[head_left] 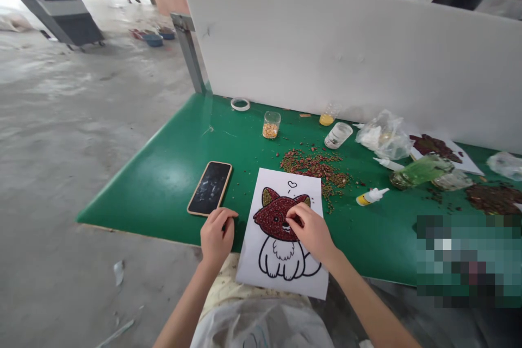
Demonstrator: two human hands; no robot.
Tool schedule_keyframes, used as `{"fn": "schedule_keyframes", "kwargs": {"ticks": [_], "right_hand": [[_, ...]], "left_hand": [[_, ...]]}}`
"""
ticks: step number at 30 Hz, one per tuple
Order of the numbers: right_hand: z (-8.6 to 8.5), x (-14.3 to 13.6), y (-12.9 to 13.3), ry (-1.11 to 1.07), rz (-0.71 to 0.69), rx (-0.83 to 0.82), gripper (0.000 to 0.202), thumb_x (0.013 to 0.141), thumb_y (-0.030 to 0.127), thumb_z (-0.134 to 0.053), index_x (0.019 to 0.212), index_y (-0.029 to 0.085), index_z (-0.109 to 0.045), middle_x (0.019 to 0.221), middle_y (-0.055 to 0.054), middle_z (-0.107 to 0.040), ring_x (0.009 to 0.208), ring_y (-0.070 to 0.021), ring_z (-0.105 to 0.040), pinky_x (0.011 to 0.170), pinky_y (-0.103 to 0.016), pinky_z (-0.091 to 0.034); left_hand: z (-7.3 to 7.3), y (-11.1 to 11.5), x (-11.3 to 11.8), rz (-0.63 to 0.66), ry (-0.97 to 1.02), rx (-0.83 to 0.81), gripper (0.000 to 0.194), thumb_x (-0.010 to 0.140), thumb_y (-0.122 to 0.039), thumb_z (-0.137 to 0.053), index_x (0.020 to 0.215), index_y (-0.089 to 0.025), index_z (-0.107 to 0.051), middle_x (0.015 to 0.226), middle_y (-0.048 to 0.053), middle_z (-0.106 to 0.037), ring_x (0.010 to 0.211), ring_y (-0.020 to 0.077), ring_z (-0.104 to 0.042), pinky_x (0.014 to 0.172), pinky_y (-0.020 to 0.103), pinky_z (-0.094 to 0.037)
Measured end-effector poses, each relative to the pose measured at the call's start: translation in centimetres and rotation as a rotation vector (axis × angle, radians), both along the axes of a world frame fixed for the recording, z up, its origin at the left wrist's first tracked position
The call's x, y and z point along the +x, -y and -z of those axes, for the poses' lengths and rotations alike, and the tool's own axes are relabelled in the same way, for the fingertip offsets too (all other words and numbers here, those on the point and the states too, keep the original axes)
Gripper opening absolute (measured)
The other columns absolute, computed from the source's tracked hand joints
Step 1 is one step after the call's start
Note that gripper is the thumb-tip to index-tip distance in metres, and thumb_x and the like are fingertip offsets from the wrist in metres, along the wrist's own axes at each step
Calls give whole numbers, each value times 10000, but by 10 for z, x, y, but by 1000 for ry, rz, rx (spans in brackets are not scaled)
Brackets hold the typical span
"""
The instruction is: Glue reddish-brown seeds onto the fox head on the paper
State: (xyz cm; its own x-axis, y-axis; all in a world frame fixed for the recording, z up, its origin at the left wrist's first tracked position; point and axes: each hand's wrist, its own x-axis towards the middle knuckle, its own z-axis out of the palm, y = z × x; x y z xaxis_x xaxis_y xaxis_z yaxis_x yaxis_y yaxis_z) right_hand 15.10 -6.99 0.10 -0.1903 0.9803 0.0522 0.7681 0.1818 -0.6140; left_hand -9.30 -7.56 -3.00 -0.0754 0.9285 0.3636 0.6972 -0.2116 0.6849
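A white sheet with a cartoon fox drawing (pixel 281 261) lies at the table's front edge, its lower part overhanging my lap. Dark red beans cover most of the fox's head, and greenish ones fill the ears. My right hand (pixel 312 228) rests over the head, thumb and fingertips pinched near the unfilled white patch by the muzzle; whatever they pinch is too small to make out. Left of the sheet, my left hand (pixel 219 232) sits on the table edge with fingers curled, just below a phone (pixel 210 188). Loose red and green beans (pixel 312 166) are scattered behind the sheet.
A glue bottle (pixel 372 196) lies to the right. Behind stand a cup of yellow kernels (pixel 271 125), a clear jar (pixel 338 135) and a tape roll (pixel 240 104). Plastic bags (pixel 383 136) and a green bottle (pixel 422 170) lie farther right. A white partition (pixel 346 49) closes the back.
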Motion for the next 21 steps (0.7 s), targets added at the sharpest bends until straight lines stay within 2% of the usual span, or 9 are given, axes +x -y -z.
{"fn": "schedule_keyframes", "kwargs": {"ticks": [9,21], "right_hand": [[3,-3,-4,23,21,-22,88,822,187,-500,767,232,-552,820,0,-598,770,-166,-584,688,-262,-411],[-1,7,-5,-61,76,13,96,832,231,-499,764,229,-566,806,-14,-601,709,-164,-552,614,-260,-389]], "left_hand": [[-1,0,0,0,-1,-7,223,822,-118,-413,742,-183,-611,795,32,-634,756,141,-588,700,240,-454],[-1,0,1,0,11,-4,228,823,-120,-411,741,-182,-615,794,35,-634,750,141,-586,699,245,-458]]}}
